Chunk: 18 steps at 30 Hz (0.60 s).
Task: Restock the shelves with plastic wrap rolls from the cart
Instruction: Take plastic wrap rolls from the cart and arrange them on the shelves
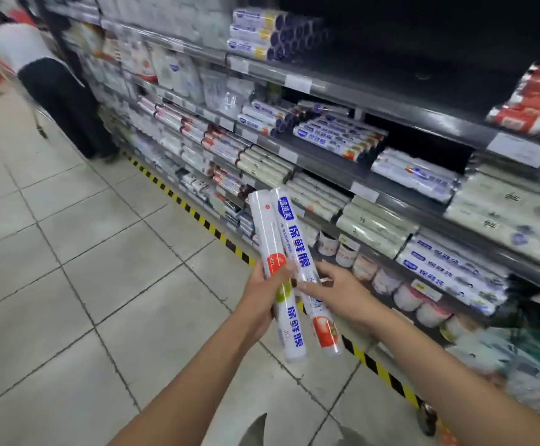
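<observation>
The left hand (262,294) curls its fingers round the left roll (270,243), which points up and away past the fingertips. Touching it and lying the same way, the right roll (294,239) is pinched mid-length by the right hand (342,291), the hand nearer the shelves (326,169).

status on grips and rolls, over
Left grip holds one wrap roll. Right grip holds the second roll. Neither shelved yet; path to shelves unobstructed.
</observation>
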Motion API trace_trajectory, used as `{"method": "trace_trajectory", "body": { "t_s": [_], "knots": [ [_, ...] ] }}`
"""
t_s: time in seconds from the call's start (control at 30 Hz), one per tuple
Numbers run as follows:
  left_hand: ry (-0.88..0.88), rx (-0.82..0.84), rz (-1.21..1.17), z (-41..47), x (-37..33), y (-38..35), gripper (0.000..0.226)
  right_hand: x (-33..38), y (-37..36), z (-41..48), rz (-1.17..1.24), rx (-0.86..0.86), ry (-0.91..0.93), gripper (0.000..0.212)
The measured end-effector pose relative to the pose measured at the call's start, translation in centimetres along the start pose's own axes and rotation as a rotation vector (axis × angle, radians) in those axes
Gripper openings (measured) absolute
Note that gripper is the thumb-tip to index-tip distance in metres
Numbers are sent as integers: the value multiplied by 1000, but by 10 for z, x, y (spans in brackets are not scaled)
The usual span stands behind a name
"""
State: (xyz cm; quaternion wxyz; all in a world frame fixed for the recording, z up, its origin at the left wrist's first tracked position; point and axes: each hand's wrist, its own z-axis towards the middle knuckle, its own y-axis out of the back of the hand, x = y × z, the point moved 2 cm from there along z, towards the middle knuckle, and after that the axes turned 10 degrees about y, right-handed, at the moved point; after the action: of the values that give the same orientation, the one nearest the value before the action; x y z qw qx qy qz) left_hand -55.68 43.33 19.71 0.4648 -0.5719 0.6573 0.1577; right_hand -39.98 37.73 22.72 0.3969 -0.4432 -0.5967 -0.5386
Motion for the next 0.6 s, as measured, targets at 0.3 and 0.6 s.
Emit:
{"method": "trace_trajectory", "body": {
  "t_s": [0.3, 0.6],
  "knots": [
    [39, -81, -45, 50, -63, 102, 35, 1, -8, 119, 180, 35, -72, 40],
    [-47, -173, 206, 139, -166, 150, 39, 5, 11, 266, 282, 66, -60, 46]
  ]
}}
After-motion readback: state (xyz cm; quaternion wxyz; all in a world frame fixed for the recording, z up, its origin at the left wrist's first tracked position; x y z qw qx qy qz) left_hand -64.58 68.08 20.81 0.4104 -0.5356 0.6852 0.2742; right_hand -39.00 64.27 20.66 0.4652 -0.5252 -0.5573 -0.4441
